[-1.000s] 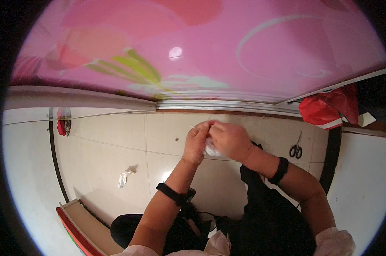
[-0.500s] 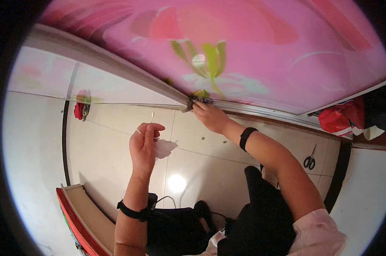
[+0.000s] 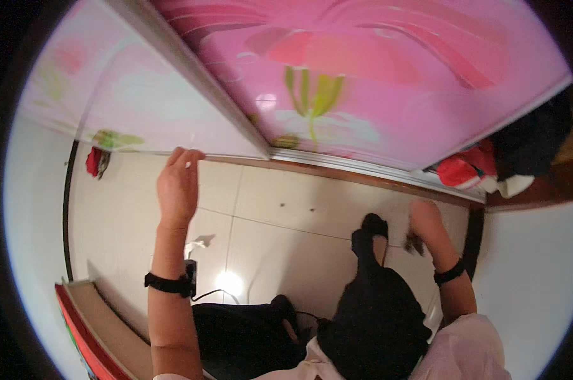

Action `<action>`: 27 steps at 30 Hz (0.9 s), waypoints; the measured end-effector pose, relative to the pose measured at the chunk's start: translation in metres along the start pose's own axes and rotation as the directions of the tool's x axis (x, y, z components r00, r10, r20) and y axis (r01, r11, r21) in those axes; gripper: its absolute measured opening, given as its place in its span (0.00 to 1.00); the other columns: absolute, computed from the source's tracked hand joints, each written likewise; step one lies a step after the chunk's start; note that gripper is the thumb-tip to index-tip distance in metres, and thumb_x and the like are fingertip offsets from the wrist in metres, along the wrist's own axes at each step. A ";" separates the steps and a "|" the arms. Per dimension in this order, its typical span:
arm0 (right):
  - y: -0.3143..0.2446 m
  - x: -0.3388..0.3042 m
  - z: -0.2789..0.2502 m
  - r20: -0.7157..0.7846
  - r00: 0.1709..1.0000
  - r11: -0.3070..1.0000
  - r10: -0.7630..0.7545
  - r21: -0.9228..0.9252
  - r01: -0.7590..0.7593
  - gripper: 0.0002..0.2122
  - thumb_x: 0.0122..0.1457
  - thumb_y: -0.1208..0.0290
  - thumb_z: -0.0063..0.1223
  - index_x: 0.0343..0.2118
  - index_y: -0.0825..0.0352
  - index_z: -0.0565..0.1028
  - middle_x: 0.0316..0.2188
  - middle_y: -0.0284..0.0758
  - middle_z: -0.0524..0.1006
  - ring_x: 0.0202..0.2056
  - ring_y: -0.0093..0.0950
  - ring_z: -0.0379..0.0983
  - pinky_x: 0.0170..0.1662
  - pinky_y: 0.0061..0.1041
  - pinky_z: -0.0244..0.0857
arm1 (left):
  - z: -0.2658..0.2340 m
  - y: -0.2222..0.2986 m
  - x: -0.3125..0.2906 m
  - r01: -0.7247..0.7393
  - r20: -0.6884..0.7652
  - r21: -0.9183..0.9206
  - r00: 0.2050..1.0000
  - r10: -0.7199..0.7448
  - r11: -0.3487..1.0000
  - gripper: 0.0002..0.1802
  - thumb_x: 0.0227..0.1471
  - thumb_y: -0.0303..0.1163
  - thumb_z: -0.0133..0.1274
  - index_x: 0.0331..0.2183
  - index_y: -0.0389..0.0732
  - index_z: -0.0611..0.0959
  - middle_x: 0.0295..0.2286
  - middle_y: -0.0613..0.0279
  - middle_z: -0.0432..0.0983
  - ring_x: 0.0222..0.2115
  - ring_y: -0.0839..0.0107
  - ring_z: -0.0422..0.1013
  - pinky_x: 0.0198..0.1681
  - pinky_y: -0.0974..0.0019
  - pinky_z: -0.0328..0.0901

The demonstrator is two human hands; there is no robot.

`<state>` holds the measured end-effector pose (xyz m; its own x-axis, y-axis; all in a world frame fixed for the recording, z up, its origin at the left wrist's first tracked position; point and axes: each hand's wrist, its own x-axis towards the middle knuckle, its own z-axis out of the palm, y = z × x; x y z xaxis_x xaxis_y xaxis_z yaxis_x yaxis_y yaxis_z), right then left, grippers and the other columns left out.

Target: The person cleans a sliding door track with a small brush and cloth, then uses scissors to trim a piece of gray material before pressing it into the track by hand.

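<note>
My left hand (image 3: 177, 187) is raised near the lower edge of the pale sliding door panel (image 3: 166, 120). Its fingers are pinched around a thin white cotton swab (image 3: 193, 137), which shows only faintly against the panel. Low on the right, my right hand (image 3: 427, 218) is curled and blurred by motion, over the floor tiles. A dark, smeared thing (image 3: 414, 244) shows just under its fingers. Whether this is a grey clump or the scissors' black handles, I cannot tell. The pink flowered door panel (image 3: 362, 76) stands beyond, above its metal floor track (image 3: 343, 162).
Red and dark clothes (image 3: 467, 170) bulge from the cabinet opening at right. A red cloth (image 3: 95, 161) hangs at far left. White crumpled tissue (image 3: 199, 244) and small dark specks lie on the tiled floor (image 3: 267, 234). A red-edged box (image 3: 103, 316) stands at lower left.
My right hand has left the door track and swung right and down toward where the scissors lay. My left hand has shifted left and up. The view has also turned somewhat.
</note>
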<state>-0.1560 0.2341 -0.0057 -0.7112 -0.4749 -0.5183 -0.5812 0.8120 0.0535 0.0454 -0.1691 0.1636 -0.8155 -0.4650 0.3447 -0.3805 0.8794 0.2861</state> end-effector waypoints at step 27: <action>0.148 0.011 0.068 -0.680 0.724 0.982 0.120 0.189 0.015 0.14 0.52 0.75 0.41 0.43 0.68 0.69 0.49 0.43 0.65 0.50 0.39 0.61 0.52 0.33 0.58 | -0.018 0.046 0.004 -0.158 0.224 0.151 0.967 0.122 0.976 0.12 0.41 0.22 0.44 0.31 0.40 0.78 0.33 0.57 0.71 0.34 0.56 0.68 0.36 0.59 0.64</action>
<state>-0.2228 0.3721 -0.0611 -0.8531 -0.4769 0.2113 -0.5065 0.8543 -0.1169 0.0329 -0.1326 0.1944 -0.9324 -0.3198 0.1682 -0.3085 0.9470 0.0902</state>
